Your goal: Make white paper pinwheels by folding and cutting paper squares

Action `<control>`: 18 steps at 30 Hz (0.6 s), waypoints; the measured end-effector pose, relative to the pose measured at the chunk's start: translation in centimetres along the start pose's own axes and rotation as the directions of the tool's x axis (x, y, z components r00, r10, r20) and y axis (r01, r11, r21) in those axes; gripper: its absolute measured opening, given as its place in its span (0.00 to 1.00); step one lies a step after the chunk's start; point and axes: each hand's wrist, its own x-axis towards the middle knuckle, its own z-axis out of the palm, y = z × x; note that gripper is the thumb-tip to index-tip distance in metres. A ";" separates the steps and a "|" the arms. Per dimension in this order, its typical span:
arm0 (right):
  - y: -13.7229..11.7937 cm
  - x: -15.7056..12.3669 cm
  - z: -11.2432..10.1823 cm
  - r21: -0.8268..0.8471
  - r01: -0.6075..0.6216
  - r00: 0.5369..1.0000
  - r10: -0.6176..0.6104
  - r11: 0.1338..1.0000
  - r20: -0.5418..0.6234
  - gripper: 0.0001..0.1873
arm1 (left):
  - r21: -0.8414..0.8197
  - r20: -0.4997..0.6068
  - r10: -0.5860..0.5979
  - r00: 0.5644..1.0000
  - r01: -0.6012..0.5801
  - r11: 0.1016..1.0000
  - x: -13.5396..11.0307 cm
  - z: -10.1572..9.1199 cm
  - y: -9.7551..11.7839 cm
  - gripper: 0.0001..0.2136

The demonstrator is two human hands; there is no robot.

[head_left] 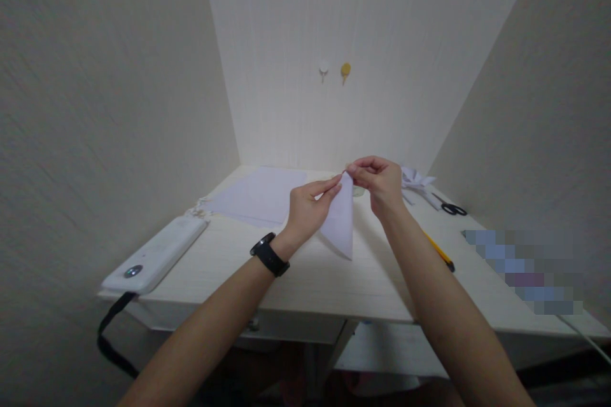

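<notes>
A folded sheet of white paper (pixel 340 222) hangs upright above the desk, its narrow tip at the top and its wider end below. My left hand (pixel 311 206) pinches its upper left edge between thumb and fingers; a black watch is on that wrist. My right hand (pixel 377 179) pinches the top corner, fingertips close to those of the left. Behind my left hand, flat white sheets (pixel 258 198) lie on the desk. A white folded paper piece (pixel 416 179) sits just beyond my right hand.
The white desk (pixel 305 280) stands between side walls. A white device with a black strap (pixel 162 254) lies at left. Black-handled scissors (pixel 453 208), a yellow and black pen-like tool (pixel 439 251) and a blurred-out flat item (pixel 525 273) are at right. Two hooks are on the back wall.
</notes>
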 end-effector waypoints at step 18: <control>-0.5 -0.1 0.0 -0.028 -0.006 1.000 0.005 1.000 -0.022 0.13 | -0.021 0.044 -0.019 0.999 0.020 1.000 -0.1 0.0 0.2 0.10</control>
